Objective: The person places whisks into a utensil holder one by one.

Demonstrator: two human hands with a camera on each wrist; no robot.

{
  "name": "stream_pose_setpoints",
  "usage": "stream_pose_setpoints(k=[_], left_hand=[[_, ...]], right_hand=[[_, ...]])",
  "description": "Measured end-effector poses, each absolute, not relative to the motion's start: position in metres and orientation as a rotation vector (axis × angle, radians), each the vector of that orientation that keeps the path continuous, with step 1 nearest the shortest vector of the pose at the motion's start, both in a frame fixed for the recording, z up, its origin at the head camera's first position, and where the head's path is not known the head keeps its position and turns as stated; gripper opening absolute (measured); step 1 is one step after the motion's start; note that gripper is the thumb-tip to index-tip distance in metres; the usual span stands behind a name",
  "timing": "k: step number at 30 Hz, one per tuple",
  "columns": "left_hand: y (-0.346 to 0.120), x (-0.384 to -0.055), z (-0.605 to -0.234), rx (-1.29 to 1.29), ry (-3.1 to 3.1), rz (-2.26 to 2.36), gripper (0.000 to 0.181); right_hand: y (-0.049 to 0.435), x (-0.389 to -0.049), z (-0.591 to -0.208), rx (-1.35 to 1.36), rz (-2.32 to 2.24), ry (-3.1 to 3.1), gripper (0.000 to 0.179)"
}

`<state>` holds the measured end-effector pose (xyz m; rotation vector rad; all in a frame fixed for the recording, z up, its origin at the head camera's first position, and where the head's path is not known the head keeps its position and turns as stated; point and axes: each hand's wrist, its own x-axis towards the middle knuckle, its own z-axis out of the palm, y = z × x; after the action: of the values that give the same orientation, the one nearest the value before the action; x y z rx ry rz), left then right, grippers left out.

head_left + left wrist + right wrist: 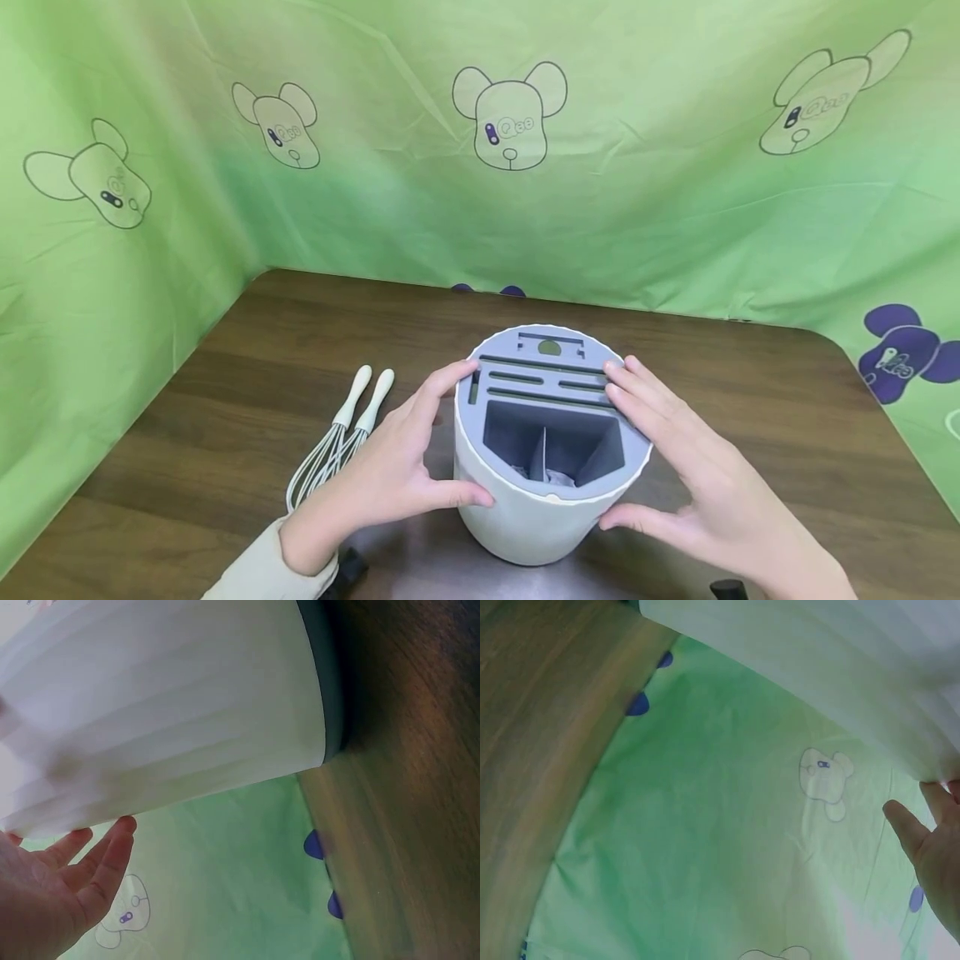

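A round white knife and utensil holder (517, 533) stands on the table, its grey slotted top insert (551, 387) facing up. The insert has narrow slots at the back and a divided compartment in front. My left hand (393, 471) grips the holder's left side, with fingers at the top rim and thumb on the front wall. On the right side, my right hand (697, 467) holds it with fingertips over the rim and thumb low on the wall. In the left wrist view the fingertips (124, 825) touch the ribbed white wall. The right wrist view shows only part of the right hand (937, 847).
Two whisks (348, 425) with pale handles lie left of the holder, partly behind the left hand. The brown wooden table (750, 400) meets a green printed cloth (390, 192) at the back and sides. Dark objects (727, 589) show at the front edge.
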<state>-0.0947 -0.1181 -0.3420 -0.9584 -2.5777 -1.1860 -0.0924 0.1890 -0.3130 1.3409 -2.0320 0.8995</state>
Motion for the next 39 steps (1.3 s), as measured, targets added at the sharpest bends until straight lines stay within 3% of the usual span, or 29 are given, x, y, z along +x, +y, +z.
stream_pose_setpoints(k=[9, 26, 39], left_hand=[[-0.125, -0.095, -0.334, -1.008, -2.587, -1.189, 0.113], [-0.193, -0.133, -0.307, -1.026, -2.766, -0.739, 0.073], [-0.233, -0.190, -0.352, -1.036, -2.975, -0.569, 0.059]], right_hand=[[0.191, -0.094, -0.316, 1.326, 0.865, -2.041, 0.087], [0.190, -0.095, -0.318, 1.325, 0.884, -2.014, 0.087], [0.189, -0.094, -0.317, 1.325, 0.909, -2.014, 0.087]])
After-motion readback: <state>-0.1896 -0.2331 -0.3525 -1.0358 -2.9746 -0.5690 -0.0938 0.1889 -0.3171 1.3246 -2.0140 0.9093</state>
